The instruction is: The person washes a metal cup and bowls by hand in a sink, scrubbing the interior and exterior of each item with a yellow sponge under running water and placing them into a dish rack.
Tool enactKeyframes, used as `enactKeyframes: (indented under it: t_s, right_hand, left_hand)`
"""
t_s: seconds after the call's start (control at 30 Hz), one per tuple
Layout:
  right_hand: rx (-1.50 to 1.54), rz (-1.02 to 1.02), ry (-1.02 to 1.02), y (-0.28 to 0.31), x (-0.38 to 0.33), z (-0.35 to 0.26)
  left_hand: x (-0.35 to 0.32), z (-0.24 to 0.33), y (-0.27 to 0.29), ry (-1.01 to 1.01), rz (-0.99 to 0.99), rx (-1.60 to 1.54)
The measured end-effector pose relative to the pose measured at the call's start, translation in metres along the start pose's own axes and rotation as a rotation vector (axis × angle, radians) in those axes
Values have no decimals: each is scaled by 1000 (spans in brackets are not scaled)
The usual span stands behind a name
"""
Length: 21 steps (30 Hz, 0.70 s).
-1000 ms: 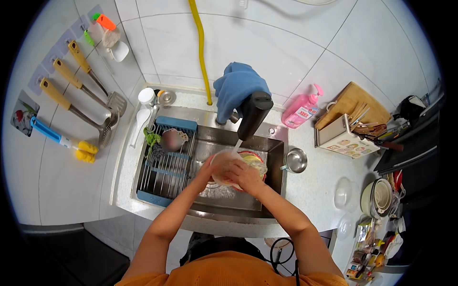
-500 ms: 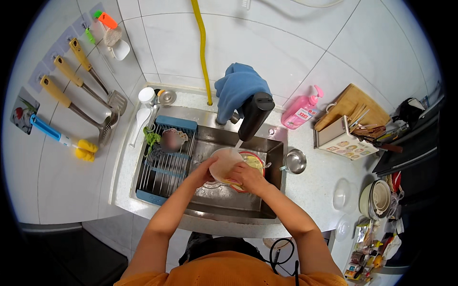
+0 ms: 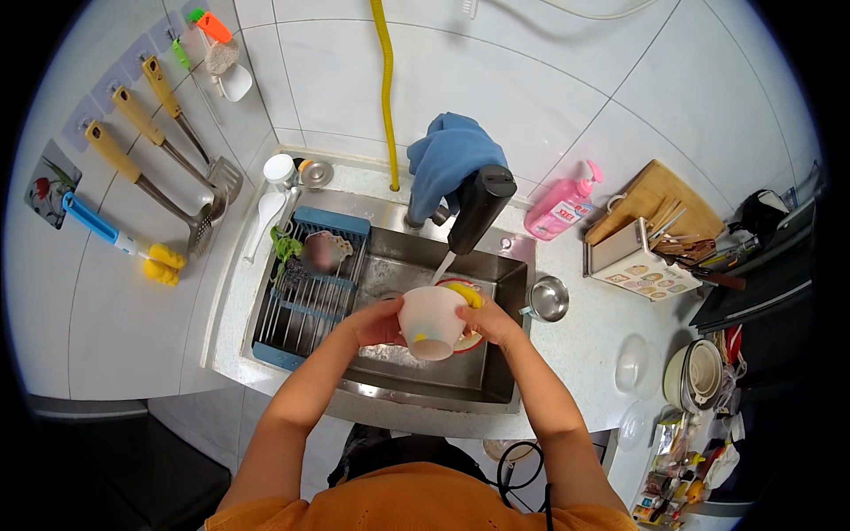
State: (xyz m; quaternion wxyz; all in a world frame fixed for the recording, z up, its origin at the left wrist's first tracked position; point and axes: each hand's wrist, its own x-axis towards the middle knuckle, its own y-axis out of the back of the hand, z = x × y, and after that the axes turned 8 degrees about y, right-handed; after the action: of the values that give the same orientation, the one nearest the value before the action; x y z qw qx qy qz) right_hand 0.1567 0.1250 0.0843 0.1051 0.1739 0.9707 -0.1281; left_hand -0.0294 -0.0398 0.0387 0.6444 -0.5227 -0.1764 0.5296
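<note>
- A steel sink (image 3: 416, 376) is set into a pale countertop (image 3: 580, 341) against a wall of white tiles (image 3: 531, 80), with a yellow hose (image 3: 384, 88) running down the wall to the counter.
- A black faucet (image 3: 478, 208) leans over the basin with a blue cloth (image 3: 447, 159) draped behind it; a thin stream of water runs from the spout.
- On the left side of the sink sits a blue dish rack (image 3: 305, 301); long-handled utensils (image 3: 150, 168) hang on the left wall.
- To the right of the faucet stand a pink pump bottle (image 3: 562, 203), a small steel bowl (image 3: 547, 298) and a wooden cutting board (image 3: 655, 199).
- A white bowl (image 3: 431, 320) is held over the middle of the basin, just under the water stream, tipped so its outside faces the camera.
- The left hand (image 3: 376, 320) grips the bowl's left side, fingers curled around the wall.
- The right hand (image 3: 489, 320) is closed on a yellow sponge (image 3: 464, 293) and presses it against the bowl's upper right rim.
- Below the bowl, a plate with a coloured pattern (image 3: 471, 341) lies in the sink, mostly hidden.
</note>
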Motion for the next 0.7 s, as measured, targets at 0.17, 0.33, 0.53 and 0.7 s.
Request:
enactKeyframes:
  t_s: [0.17,0.33,0.53,0.7]
  right_hand:
    - [42,271,-83,0,14,15]
    - [-738,297,510,2,26,24]
    - [-1111,220,627,-60,6,-3]
    - [-1150,246,378,-62,5,-20]
  left_hand:
    - [-6,-22,-3,-95,66,58]
    - [-1,-28,-13,-230,413,157]
    - [13,-38,-19,-351,595,259]
    - [19,-47,-17,-461,583,491]
